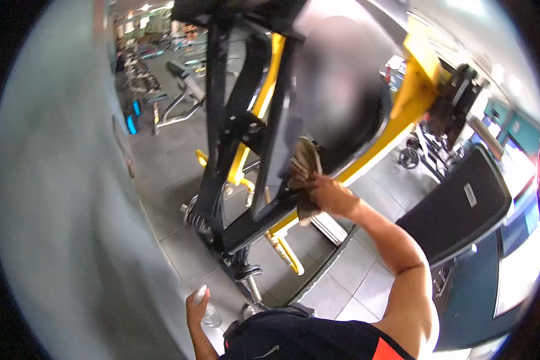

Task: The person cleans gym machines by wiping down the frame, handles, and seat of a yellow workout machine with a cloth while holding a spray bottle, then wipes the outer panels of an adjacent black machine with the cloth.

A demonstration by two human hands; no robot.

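Observation:
My right hand (330, 195) reaches forward, its fingers closed on a brownish cloth (308, 157). The cloth lies against the black and yellow frame of an exercise machine (366, 159), and part of it hangs below my fingers. Low at the left, my left hand (195, 309) grips a clear spray bottle (211, 316) around its white top. The bottle hangs near my body, apart from the machine. Above the cloth, a blurred patch hides part of the machine.
A black padded backrest (456, 204) stands at the right. A grey wall (60, 180) runs close along the left. Yellow handles (285, 255) stick out low on the machine. Farther back are a bench (186, 81) and weight plates (409, 158) on the tiled floor (162, 150).

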